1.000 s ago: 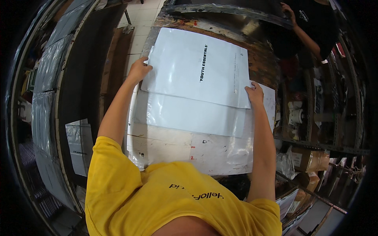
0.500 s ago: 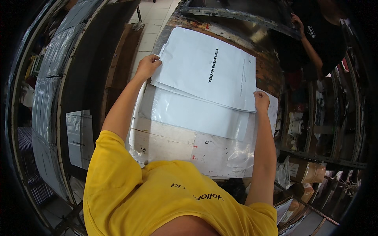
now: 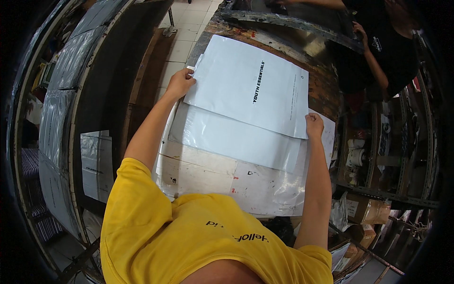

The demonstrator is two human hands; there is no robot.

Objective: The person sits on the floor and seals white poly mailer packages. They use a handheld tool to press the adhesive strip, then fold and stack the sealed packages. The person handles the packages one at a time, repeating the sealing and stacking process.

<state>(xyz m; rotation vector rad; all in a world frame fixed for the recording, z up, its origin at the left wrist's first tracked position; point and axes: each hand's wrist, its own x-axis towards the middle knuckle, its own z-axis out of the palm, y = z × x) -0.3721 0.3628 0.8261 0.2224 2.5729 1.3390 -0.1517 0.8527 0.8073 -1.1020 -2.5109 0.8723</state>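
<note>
A white printed plastic mailer [image 3: 231, 87] with dark lettering lies over other white sheets on the table. My left hand [image 3: 181, 84] has its fingers closed on the mailer's left edge, near a small white corner that sticks out there. At the mailer's near right corner, my right hand [image 3: 314, 126] pinches the edge between thumb and fingers. Beneath it, nearer to me, shows a plain white sheet [image 3: 227, 135] with a glossy clear film around it. How many layers are in my fingers is hidden.
The worktable [image 3: 198, 173] has ink-stained, pale covering. A framed screen [image 3: 293, 26] stands at the far edge, with a co-worker's hand [image 3: 360, 33] on it. Stacked mailers fill a rack [image 3: 61, 104] at left. Cardboard boxes [image 3: 366, 208] and metal shelving are at right.
The mailer's near edge now lines up more evenly over the sheets below. My hands have barely moved and keep their hold. Another arm of the co-worker has appeared above the screen frame.
</note>
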